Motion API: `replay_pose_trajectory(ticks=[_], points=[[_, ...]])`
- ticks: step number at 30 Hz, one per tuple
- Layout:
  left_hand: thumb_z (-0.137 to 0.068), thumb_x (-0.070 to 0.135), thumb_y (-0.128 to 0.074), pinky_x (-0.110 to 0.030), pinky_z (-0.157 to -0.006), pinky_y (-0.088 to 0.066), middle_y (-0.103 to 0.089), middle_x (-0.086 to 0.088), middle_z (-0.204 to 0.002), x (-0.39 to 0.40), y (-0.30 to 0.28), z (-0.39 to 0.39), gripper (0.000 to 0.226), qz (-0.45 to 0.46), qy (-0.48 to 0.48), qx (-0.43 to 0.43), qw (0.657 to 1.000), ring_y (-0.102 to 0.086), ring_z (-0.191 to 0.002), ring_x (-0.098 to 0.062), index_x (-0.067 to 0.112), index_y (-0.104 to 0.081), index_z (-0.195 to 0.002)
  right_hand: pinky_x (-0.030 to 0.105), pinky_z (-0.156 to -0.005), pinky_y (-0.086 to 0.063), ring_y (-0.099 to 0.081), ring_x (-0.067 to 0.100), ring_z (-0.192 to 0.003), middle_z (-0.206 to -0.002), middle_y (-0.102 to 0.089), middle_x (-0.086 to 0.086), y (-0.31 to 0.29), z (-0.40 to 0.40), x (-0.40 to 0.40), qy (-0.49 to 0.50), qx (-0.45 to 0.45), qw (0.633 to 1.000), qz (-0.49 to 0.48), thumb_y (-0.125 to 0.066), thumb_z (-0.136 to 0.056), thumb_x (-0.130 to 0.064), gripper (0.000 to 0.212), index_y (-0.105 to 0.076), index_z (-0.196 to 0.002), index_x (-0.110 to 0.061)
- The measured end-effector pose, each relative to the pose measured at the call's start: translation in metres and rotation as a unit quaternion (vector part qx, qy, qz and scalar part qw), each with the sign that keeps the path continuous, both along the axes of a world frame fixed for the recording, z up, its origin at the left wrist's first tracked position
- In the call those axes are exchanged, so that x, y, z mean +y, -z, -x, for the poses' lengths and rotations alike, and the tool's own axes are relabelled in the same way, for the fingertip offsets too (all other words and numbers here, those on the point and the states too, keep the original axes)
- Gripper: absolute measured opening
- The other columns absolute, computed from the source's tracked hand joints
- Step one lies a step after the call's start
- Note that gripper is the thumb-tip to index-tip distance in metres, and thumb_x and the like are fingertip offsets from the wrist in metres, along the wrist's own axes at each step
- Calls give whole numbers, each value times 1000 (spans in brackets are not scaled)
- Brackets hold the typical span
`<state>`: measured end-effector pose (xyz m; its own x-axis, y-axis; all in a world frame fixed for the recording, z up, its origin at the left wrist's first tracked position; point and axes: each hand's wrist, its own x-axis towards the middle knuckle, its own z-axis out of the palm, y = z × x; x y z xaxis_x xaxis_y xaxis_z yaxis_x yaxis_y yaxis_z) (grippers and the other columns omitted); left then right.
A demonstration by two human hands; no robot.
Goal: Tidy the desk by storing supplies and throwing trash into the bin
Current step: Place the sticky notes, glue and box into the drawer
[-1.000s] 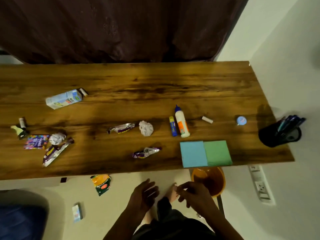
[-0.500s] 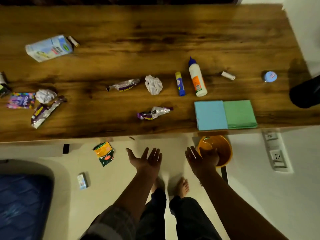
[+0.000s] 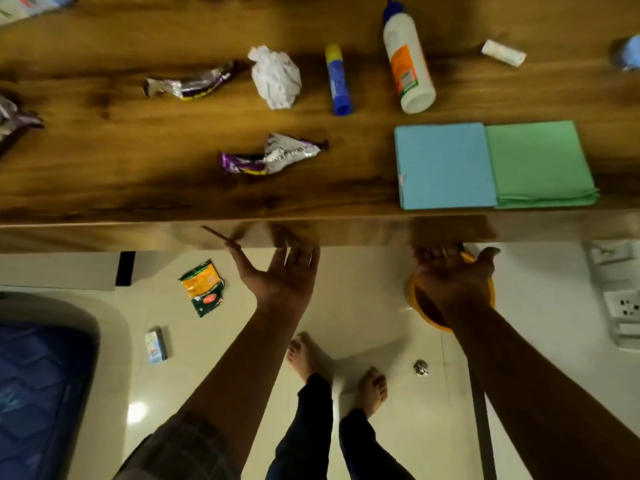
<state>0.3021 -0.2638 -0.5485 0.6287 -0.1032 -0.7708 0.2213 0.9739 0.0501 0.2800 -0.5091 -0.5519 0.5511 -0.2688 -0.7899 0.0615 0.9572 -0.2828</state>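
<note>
now both hands [image 3: 280, 275] reach desk [image 3: 104, 233] edge

Both hands sit at the near edge of the worktop [image 3: 104, 161], left hand [image 3: 282, 275] and right hand [image 3: 453, 275], fingers straight, fingertips hidden under the edge. Straight ahead of left hand, the purple wrapper [image 3: 273, 157] is the first obstacle; bare wood to its left gives a wide lane. Beyond it, crumpled paper [image 3: 275, 76] and second wrapper [image 3: 194, 83] nearly touch, no gap betw. them. Glue stick [image 3: 337, 81] and glue bottle [image 3: 408, 60] lie apart w/ a narrow lane between. Ahead of right hand, blue pad [image 3: 445, 166] and green pad [image 3: 536, 164] fill the near edge, side by side, touching. Orange bin [image 3: 426, 306] sits on the floor under right hand.
</note>
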Motion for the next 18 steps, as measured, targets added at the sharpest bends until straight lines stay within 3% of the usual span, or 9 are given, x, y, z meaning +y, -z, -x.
replay_pose_trajectory(ticks=[5, 9, 15, 18], points=[[-68, 68, -81, -66, -110, -41, -65, -26, -133, -15, 3, 10, 101, 32, -15, -65, 997, -64, -121, -48, 1, -53, -138, 56, -108, -44, -61, 34, -118, -118, -69, 15, 3, -5, -3, -17, -22, 1000, 16, -35, -93, -74, 73, -63, -112, -10], [-73, 72, -77, -64, -109, -45, -64, -29, -132, -22, 4, 8, 97, -2, -6, -82, 997, -62, -123, -49, 3, -52, -137, 58, -108, -44, -65, 34, -113, -97, -78, 14, 9, -1, -4, -11, -59, 998, 14, -36, -93, -74, 73, -65, -110, -9], [-78, 80, -62, -62, -106, -48, -59, -26, -140, -23, 12, 5, 96, -77, 25, -87, 993, -61, -127, -46, 6, -49, -138, 59, -106, -46, -64, 38, -120, -130, -67, 17, 16, 0, -5, -24, -67, 997, -9, -44, -87, -78, 87, -56, -135, -6], [-79, 81, -59, -62, -107, -47, -60, -25, -139, -25, 12, 2, 96, -87, 20, -83, 993, -61, -126, -45, 6, -48, -139, 59, -104, -48, -65, 37, -119, -130, -67, 17, 16, 0, -5, -20, -67, 998, -9, -45, -87, -77, 87, -54, -137, -7]])
